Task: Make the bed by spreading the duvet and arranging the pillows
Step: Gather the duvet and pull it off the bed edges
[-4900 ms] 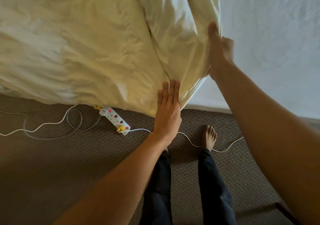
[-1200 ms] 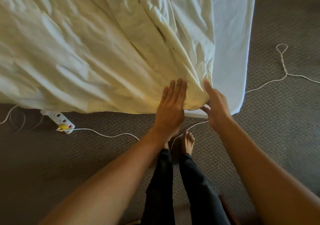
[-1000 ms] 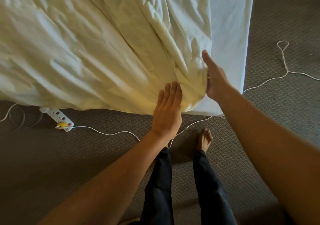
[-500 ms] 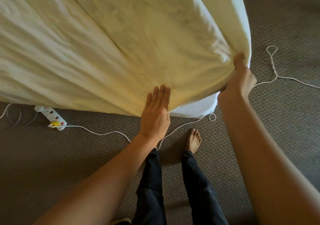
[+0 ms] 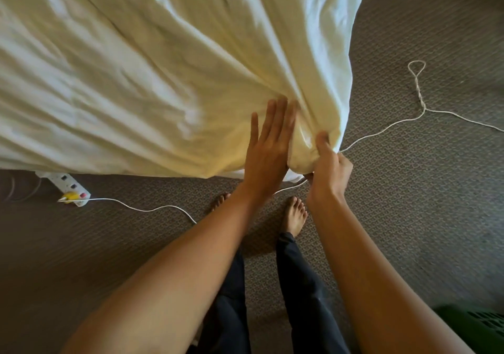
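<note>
A cream duvet (image 5: 141, 75) covers the bed and hangs over its near edge, wrinkled toward the near right corner. My left hand (image 5: 268, 149) lies flat with straight fingers against the duvet at that corner. My right hand (image 5: 328, 168) grips the bunched duvet corner, thumb on top and fingers curled under it. A sliver of white sheet (image 5: 296, 177) shows under the corner. No pillows are in view.
A white power strip (image 5: 66, 187) lies on the brown carpet at the left by the bed edge. Its white cable (image 5: 141, 208) runs to my bare feet (image 5: 294, 214). A looped white cord (image 5: 417, 80) trails off right. Something green (image 5: 474, 329) sits at bottom right.
My right hand has come down and left from the raised duvet edge to the near corner and now bunches it. The duvet now covers the bed's right side. My left hand stays flat.
</note>
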Motion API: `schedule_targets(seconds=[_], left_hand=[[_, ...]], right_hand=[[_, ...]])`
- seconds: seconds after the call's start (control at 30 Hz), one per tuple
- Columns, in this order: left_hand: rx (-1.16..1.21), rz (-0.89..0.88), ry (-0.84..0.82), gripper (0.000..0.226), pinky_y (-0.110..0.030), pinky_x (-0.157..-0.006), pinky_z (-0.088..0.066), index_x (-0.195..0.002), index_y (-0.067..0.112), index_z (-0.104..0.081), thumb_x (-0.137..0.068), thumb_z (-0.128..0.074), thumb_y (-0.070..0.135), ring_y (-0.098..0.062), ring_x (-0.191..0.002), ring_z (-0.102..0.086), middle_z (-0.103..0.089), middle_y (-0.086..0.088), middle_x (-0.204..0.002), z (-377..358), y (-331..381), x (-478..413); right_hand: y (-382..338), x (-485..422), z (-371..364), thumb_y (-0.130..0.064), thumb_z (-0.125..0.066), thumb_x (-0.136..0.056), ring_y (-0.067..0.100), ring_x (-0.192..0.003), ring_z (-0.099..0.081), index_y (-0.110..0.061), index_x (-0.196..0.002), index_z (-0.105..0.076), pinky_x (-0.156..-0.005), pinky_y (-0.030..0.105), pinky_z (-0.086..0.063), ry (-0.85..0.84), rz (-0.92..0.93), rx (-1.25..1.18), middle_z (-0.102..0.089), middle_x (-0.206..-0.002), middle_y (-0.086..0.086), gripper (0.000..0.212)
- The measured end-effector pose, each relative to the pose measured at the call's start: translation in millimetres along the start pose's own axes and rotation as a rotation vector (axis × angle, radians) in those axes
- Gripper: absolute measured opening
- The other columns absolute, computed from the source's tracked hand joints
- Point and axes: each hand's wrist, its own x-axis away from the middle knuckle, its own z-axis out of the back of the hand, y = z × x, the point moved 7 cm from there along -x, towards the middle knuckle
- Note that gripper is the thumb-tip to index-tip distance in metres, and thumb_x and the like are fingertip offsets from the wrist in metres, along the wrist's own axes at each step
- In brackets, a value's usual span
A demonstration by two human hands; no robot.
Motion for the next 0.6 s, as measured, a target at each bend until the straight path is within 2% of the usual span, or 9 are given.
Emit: schedule_targets(seconds=[0.07,0.13,0.23,0.3,0.37,0.4,0.47,0.53,0.6], left_hand=[[0.112,0.004,-0.076,0.060,-0.055,-0.118,-0.024,-0.150,-0.002,-0.030,-0.092,-0.040,0.006,-0.036,-0.147,-0.026,-0.032,-0.021,-0.156,-9,-2,3],[0.173,-0.004,-0.159,0.065,-0.059,-0.118,-0.020,-0.146,-0.007,-0.036,-0.083,-0.028,0.007,-0.044,-0.143,-0.028,-0.036,-0.025,-0.152,-19,-1,22],[0.125,0.013,-0.196,0.069,-0.063,-0.112,-0.030,-0.142,-0.008,-0.042,-0.074,-0.028,-0.008,-0.047,-0.138,-0.036,-0.043,-0.027,-0.147,-31,-7,50],[0.117,0.057,-0.228,0.076,-0.060,-0.115,-0.028,-0.146,-0.006,-0.036,-0.071,-0.026,-0.011,-0.043,-0.142,-0.032,-0.039,-0.025,-0.151,-35,-12,56],[0.125,0.081,-0.239,0.076,-0.056,-0.119,-0.021,-0.149,-0.005,-0.032,-0.073,-0.023,-0.010,-0.041,-0.145,-0.027,-0.034,-0.024,-0.154,-29,-8,54],[0.125,0.087,-0.224,0.075,-0.055,-0.119,-0.020,-0.148,-0.005,-0.032,-0.074,-0.019,-0.008,-0.041,-0.145,-0.027,-0.035,-0.025,-0.153,-27,-7,52],[0.093,0.089,-0.211,0.074,-0.056,-0.117,-0.023,-0.146,-0.007,-0.036,-0.075,-0.014,-0.004,-0.043,-0.142,-0.033,-0.039,-0.027,-0.150,-23,-2,50],[0.084,0.097,-0.216,0.074,-0.059,-0.115,-0.028,-0.144,-0.008,-0.039,-0.074,-0.014,-0.005,-0.044,-0.139,-0.037,-0.043,-0.027,-0.147,-24,1,50],[0.077,0.098,-0.231,0.073,-0.059,-0.114,-0.030,-0.144,-0.008,-0.038,-0.074,-0.018,-0.007,-0.044,-0.139,-0.037,-0.042,-0.027,-0.148,-22,4,50]], right_hand=[[-4,-9,-2,-0.029,-0.072,-0.088,0.019,-0.074,-0.069,-0.013,-0.076,-0.068,-0.079,0.044,-0.058,-0.036,-0.074,0.023,-0.071,-0.073,0.001,0.020],[-3,-26,-2,-0.027,-0.073,-0.088,0.019,-0.083,-0.067,-0.012,-0.090,-0.068,-0.077,0.038,-0.059,-0.110,-0.166,0.058,-0.072,-0.089,0.004,0.016],[-18,-47,-14,-0.044,-0.078,-0.081,0.019,-0.097,-0.069,-0.017,-0.107,-0.065,-0.083,0.036,-0.057,-0.198,-0.198,0.114,-0.073,-0.107,0.003,0.039],[-32,-58,-24,-0.061,-0.084,-0.063,0.022,-0.102,-0.070,-0.017,-0.110,-0.068,-0.092,0.041,-0.056,-0.225,-0.219,0.117,-0.074,-0.108,0.002,0.066],[-38,-89,-32,-0.071,-0.085,-0.047,0.028,-0.101,-0.072,-0.017,-0.119,-0.067,-0.092,0.049,-0.056,-0.241,-0.239,0.033,-0.075,-0.109,0.006,0.091],[-45,-91,-39,-0.070,-0.085,-0.050,0.029,-0.097,-0.073,-0.018,-0.122,-0.066,-0.089,0.050,-0.057,-0.256,-0.245,0.013,-0.075,-0.109,0.007,0.091],[-57,-84,-47,-0.058,-0.085,-0.064,0.026,-0.094,-0.073,-0.017,-0.124,-0.063,-0.083,0.046,-0.059,-0.232,-0.189,0.026,-0.074,-0.107,0.007,0.076],[-74,-83,-40,-0.046,-0.082,-0.074,0.022,-0.091,-0.071,-0.012,-0.123,-0.062,-0.079,0.038,-0.060,-0.128,-0.090,0.105,-0.072,-0.102,0.005,0.063],[-95,-74,-33,-0.044,-0.077,-0.080,0.019,-0.086,-0.070,-0.009,-0.122,-0.062,-0.074,0.033,-0.060,-0.059,0.032,0.004,-0.070,-0.097,0.004,0.056]])
